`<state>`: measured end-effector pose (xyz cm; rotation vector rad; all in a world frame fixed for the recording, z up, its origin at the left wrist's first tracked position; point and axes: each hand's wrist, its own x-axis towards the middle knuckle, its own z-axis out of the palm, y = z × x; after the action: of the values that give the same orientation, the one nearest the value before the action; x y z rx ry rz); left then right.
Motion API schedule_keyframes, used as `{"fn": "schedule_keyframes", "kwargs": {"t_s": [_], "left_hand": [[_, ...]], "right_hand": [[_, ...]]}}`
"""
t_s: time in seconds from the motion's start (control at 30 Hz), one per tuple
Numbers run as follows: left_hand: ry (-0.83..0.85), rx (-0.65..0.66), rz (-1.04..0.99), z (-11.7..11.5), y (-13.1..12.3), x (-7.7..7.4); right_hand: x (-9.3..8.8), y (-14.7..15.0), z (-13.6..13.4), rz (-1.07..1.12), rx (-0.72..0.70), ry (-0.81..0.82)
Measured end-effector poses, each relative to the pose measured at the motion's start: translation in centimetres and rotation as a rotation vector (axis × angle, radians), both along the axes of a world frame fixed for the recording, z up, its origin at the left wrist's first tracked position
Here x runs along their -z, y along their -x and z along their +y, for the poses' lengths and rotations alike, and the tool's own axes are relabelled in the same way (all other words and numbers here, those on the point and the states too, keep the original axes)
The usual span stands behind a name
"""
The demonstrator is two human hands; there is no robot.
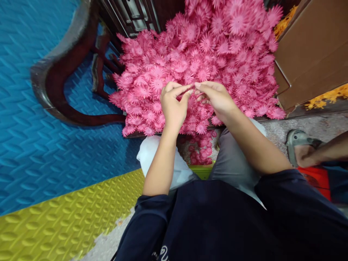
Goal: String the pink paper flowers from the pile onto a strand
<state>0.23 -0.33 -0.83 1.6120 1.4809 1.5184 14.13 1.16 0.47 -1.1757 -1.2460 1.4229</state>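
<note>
Above the pink flowers (pixel 178 56), my left hand (pixel 174 105) and right hand (pixel 219 98) nearly pinch, close together; I cannot tell whether either holds anything.

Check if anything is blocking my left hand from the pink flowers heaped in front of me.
Nothing visible stands between your left hand and the pink flowers, which spread below and beyond it. Your right hand is close beside it; the dark curved wood is off to the left.
</note>
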Motion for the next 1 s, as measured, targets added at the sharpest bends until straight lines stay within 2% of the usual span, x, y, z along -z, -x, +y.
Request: {"fn": "schedule_keyframes", "kwargs": {"t_s": [0.17, 0.4, 0.6, 0.83, 1.0], "left_hand": [[0.029, 0.022, -0.021, -0.1, -0.1, -0.2], [0.015, -0.03, -0.051, -0.2, -0.3, -0.2], [0.016, 0.072, -0.01, -0.2, -0.3, -0.4], [-0.06, 0.142, -0.073, -0.2, 0.0, -0.6], [0.027, 0.218, -0.233, 0.2, 0.8, -0.3]], "right_hand": [[-0.3, 0.0, 0.0, -0.025, 0.023, -0.009], [-0.6, 0.3, -0.1, -0.022, 0.078, -0.018], [-0.4, 0.1, 0.2, -0.025, 0.099, -0.049], [-0.6, -0.4, 0.3, 0.104, -0.023, -0.024], [-0.4, -0.7, 0.2, 0.163, -0.121, 0.03]]}}
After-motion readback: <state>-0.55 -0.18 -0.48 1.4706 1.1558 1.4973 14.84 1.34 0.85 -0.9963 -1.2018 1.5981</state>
